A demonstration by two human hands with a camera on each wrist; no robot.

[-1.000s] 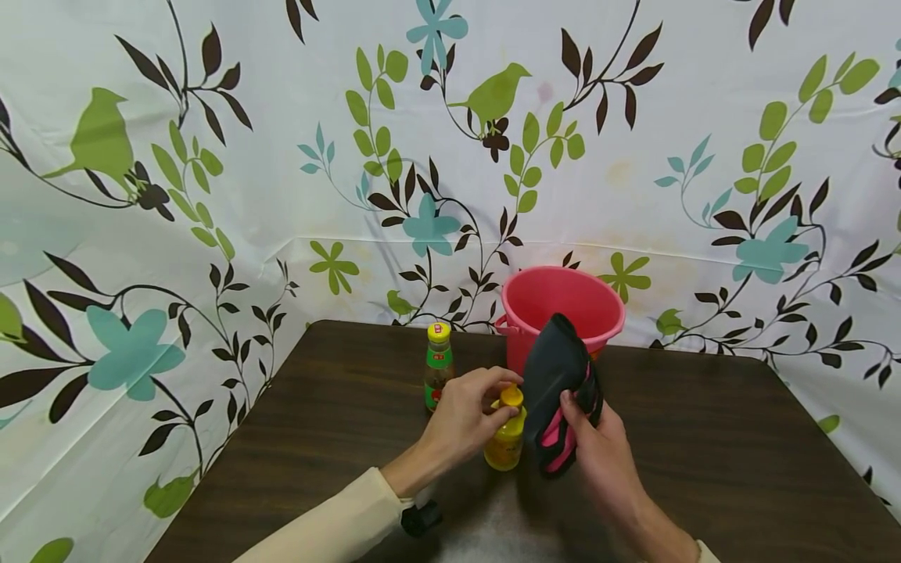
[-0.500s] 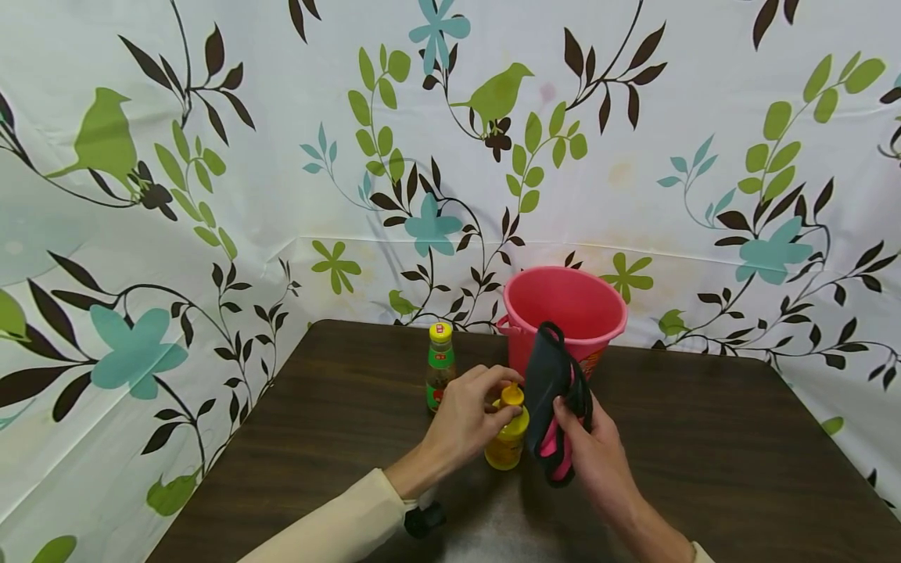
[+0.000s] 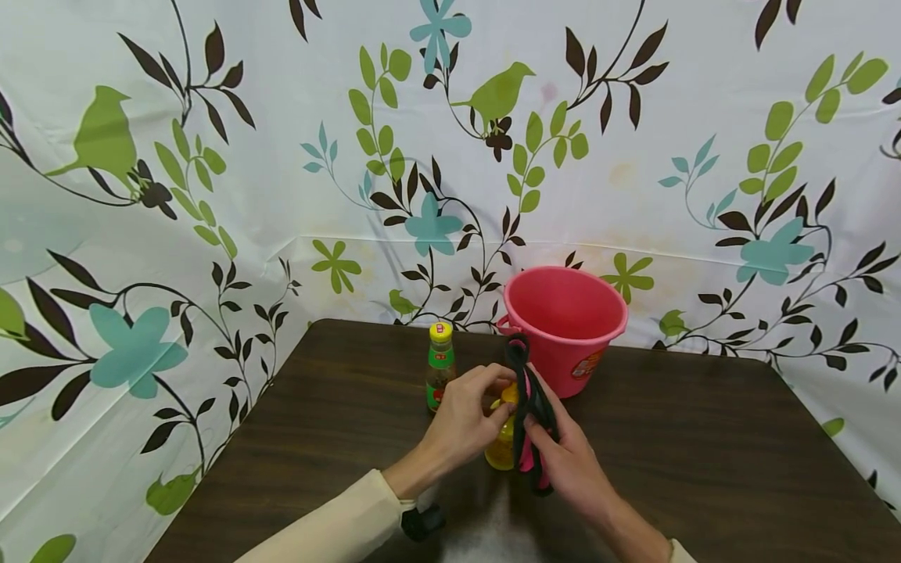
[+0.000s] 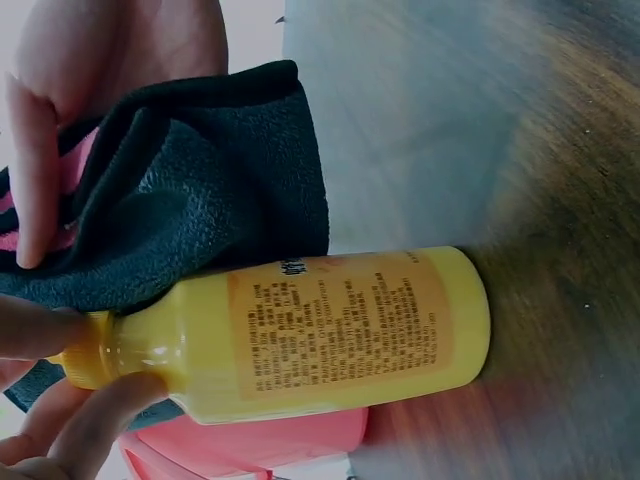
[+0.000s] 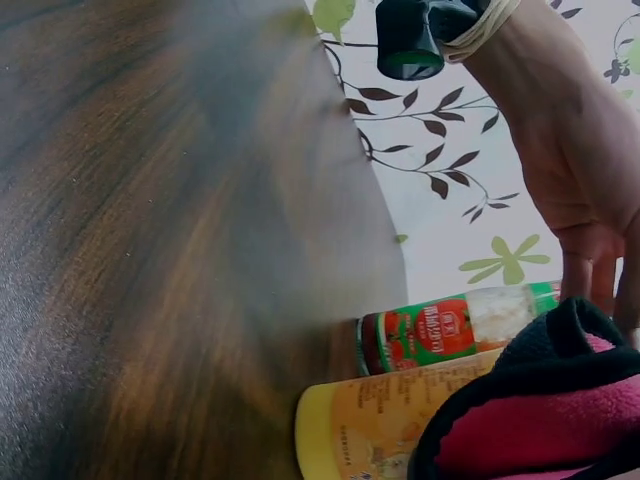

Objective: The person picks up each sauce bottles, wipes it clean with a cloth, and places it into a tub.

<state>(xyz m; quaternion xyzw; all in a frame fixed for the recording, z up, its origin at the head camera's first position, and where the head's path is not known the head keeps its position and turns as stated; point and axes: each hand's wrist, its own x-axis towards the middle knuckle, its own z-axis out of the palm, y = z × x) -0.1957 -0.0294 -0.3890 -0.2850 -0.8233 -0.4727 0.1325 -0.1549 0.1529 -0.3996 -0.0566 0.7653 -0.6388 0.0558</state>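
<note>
My left hand (image 3: 459,414) pinches the yellow squeeze bottle (image 4: 330,340) around its cap and neck. The bottle stands upright on the table, its printed label showing in the left wrist view. A folded cloth (image 4: 230,190), dark grey outside and pink inside, is held by my right hand (image 3: 573,465) between thumb and fingers. In the left wrist view the cloth lies against the bottle's shoulder and upper side. From the head view the cloth covers the bottle's right part. A glass bottle with a green label and yellow cap (image 3: 440,360) stands just behind my left hand.
A pink bucket (image 3: 549,363) stands at the back of the dark wooden table (image 3: 711,446), behind my right hand. Behind the table hangs a white sheet (image 3: 267,180) printed with leaves and birds. A small black camera (image 3: 422,521) is strapped under my left wrist.
My right hand has moved left with the cloth, bringing it from beside the yellow bottle up against it. The cloth has turned and shows its folded edges. My left hand keeps its grip.
</note>
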